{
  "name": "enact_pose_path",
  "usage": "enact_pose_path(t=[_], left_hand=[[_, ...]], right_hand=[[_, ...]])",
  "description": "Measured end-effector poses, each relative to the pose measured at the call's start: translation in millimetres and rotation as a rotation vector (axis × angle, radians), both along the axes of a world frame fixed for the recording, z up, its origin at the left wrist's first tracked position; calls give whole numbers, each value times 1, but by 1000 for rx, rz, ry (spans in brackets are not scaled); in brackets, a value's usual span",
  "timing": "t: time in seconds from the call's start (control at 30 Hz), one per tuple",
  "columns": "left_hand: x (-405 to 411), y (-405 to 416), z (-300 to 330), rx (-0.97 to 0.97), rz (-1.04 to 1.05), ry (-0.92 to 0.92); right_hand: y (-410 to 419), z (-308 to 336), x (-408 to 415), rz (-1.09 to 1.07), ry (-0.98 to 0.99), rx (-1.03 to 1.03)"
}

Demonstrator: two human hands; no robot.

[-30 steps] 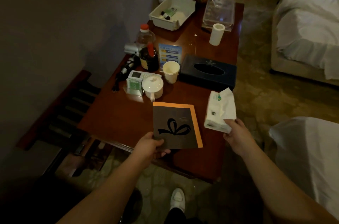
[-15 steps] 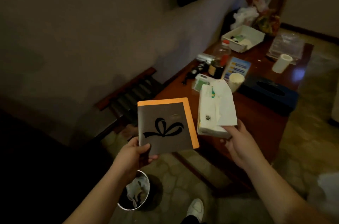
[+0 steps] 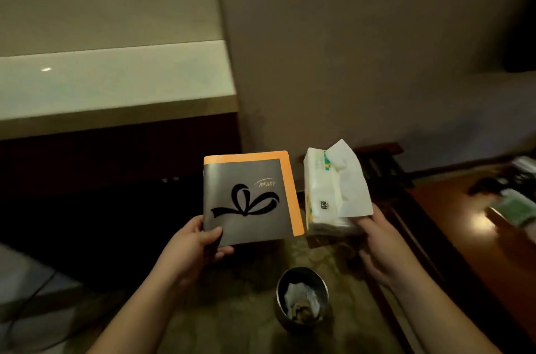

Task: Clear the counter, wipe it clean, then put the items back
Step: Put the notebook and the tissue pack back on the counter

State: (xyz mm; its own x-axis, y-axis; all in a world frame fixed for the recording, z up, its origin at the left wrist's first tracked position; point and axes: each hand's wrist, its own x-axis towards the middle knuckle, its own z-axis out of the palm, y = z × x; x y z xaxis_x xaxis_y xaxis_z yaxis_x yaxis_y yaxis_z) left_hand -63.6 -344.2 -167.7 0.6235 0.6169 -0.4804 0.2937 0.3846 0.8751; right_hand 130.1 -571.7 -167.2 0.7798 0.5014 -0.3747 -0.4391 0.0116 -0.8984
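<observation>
**Two items off the tabletop, looking for a place to set them**

We are in the clearing step. Our left hand pinches the lower left corner of a grey booklet with an orange border and a black bow on its cover, thumb on top. Our right hand grips a soft tissue pack from below, one sheet sticking out of its top. Both are held in the air, side by side.

The wooden tabletop sits at the right edge, blurred, with more things on it, so we judge the clearing far from finished. A pale ledge ahead on the left looks a likely place; the next move calls for reaching over and laying both down flat.

Below, on patterned carpet, stands a small metal bin holding crumpled paper. The room is dim.
</observation>
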Motion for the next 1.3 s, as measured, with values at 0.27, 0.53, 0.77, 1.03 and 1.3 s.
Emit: enact_pose_path(t=[0.27, 0.53, 0.77, 1.03, 1.3], left_hand=[[-116, 70, 26, -9, 309, -72], [-186, 133, 51, 30, 519, -98], [-203, 203, 96, 170, 681, -102], [-208, 310, 146, 311, 776, -37], [-219, 398, 169, 238, 894, 41]], right_hand=[[145, 24, -55, 367, -82, 17], [265, 72, -106, 653, -59, 165], [372, 128, -131, 721, -27, 291], [518, 181, -123, 801, -110, 291], [621, 192, -103, 899, -111, 240]])
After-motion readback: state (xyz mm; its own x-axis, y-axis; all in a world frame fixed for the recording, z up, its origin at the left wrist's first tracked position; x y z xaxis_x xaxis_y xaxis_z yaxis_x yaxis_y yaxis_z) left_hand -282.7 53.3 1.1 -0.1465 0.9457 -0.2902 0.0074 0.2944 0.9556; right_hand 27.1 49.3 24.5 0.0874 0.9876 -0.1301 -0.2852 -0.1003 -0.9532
